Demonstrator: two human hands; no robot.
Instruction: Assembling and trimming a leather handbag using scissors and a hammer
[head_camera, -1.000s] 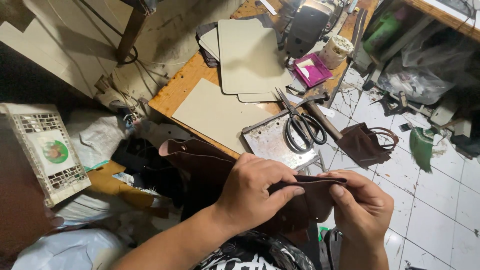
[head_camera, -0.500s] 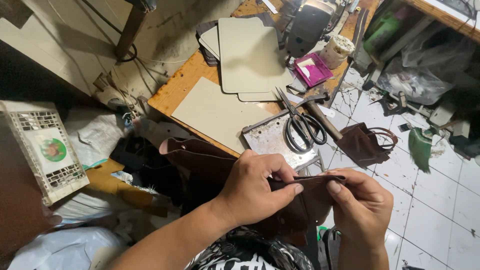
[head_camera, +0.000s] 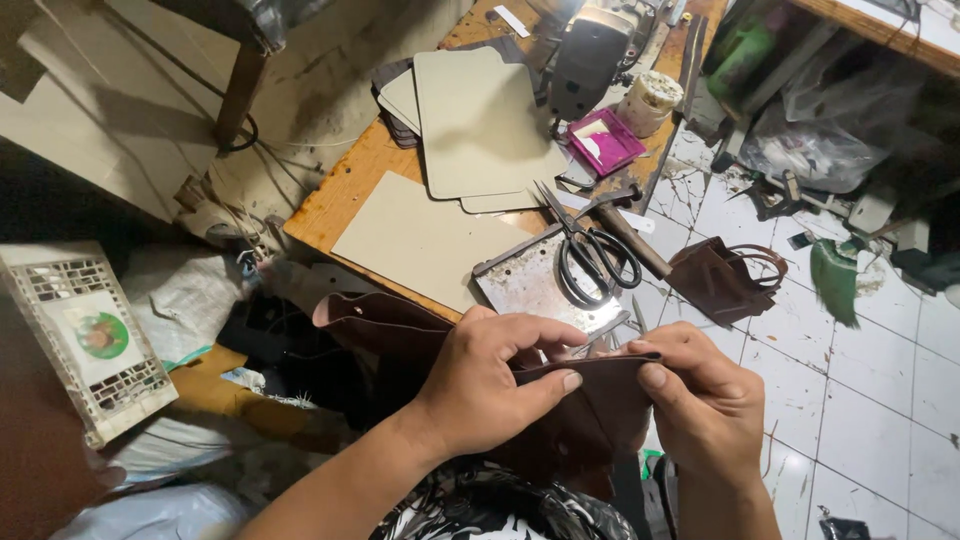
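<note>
At the far left of the frame a white plastic basket (head_camera: 85, 340) lies tilted on a heap of bags. Right of it, in the lower middle, the left hand (head_camera: 490, 385) has its grip closed on a piece of dark brown leather (head_camera: 590, 405), thumb lying along the top edge and fingers curled over the far side. The leather runs from a loose flap at centre left across to the right hand (head_camera: 705, 400), whose grip pinches the same top edge between thumb and forefinger, so the edge is held folded between the two hands, low in the frame and in front of the table (head_camera: 330, 205). Above the hands, on the table, lie pale card sheets (head_camera: 480, 120) and a worn metal plate (head_camera: 530, 285), with black scissors (head_camera: 590, 250) lying partly on the plate. A hammer (head_camera: 625, 225) rests just right of the scissors. Further right, on the white tiled floor (head_camera: 880, 400), sits a small brown pouch (head_camera: 725, 280).
</note>
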